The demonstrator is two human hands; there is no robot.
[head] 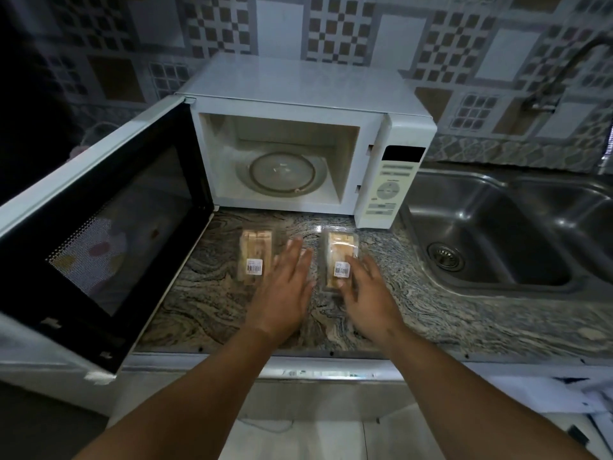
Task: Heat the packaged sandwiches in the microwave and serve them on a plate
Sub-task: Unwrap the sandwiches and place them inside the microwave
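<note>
Two packaged sandwiches in clear wrap with barcode labels lie on the granite counter [205,293] in front of the microwave [298,94]. The left sandwich [255,254] lies free. My left hand [285,287] hovers flat between the two packs, fingers apart, holding nothing. My right hand [365,290] rests against the near right side of the right sandwich [338,260], fingers spread, blurred. The microwave door [99,227] hangs wide open to the left. Its cavity holds only the glass turntable [282,171].
A double steel sink [497,227] lies to the right of the microwave, with a tap [544,101] at the tiled wall. The open door blocks the counter's left side. The microwave control panel [391,187] faces me on its right.
</note>
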